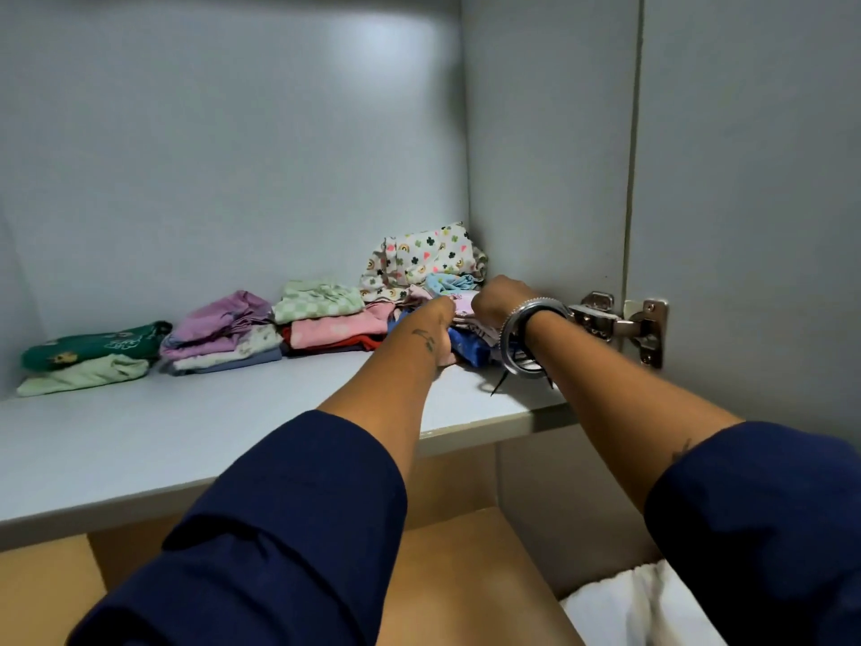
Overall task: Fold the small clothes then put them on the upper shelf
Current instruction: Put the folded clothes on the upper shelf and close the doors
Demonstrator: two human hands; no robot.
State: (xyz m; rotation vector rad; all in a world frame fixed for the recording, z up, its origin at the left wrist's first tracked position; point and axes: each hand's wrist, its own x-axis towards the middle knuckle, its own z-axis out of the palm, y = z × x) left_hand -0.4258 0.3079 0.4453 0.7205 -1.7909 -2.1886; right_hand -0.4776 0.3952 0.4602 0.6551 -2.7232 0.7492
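Folded pale-pink garment [466,303] pinched by both hands' grip, left hand [440,319], right hand [501,296] | set atop the rightmost stack beside the steel hinge [619,326] | risk: the stack toppled on release.

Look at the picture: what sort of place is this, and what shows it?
Probably the inside of a wardrobe or closet: a shelf holding folded clothes, and a door hinge on the side wall.

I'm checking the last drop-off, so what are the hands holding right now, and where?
Both hands, left and right, rest on the rightmost pile of folded clothes on the shelf. Whether either hand actually grips it cannot be told.
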